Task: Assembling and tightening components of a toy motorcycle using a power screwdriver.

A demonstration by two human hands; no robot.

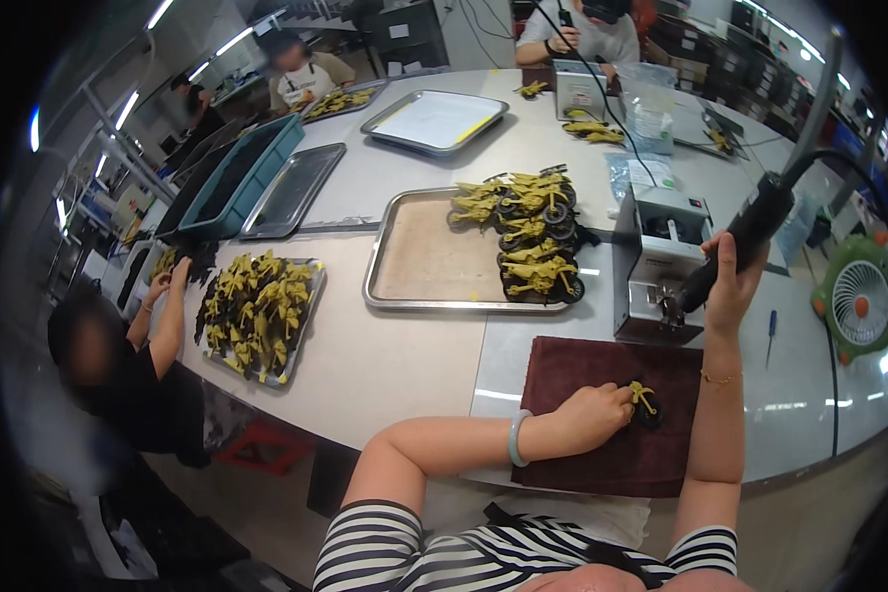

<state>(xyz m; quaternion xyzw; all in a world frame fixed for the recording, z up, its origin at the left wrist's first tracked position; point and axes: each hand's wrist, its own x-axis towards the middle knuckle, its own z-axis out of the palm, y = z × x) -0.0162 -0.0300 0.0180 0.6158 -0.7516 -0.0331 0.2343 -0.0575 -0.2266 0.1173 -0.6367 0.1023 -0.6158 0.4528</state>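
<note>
My left hand (590, 418) is closed on a small yellow and black toy motorcycle (646, 404), steadying it on a dark red cloth (574, 373). Part of the toy is hidden behind my fingers. Held up at the right, my right hand (736, 286) wraps around a black electric screwdriver (757, 223) that hangs from a metal arm. The screwdriver's lower end is tilted down to the front of a boxy screw feeder (651, 212). Left of the feeder, a metal tray (373, 271) carries several yellow and black toy motorcycles (538, 237) at its right side.
A second tray (316, 286) is heaped with yellow parts near a co-worker's hands (168, 281). A blue-green bin (242, 178) and more trays lie farther off. On the right are a small screwdriver (772, 335) and a green fan (858, 296). Other people sit across the table.
</note>
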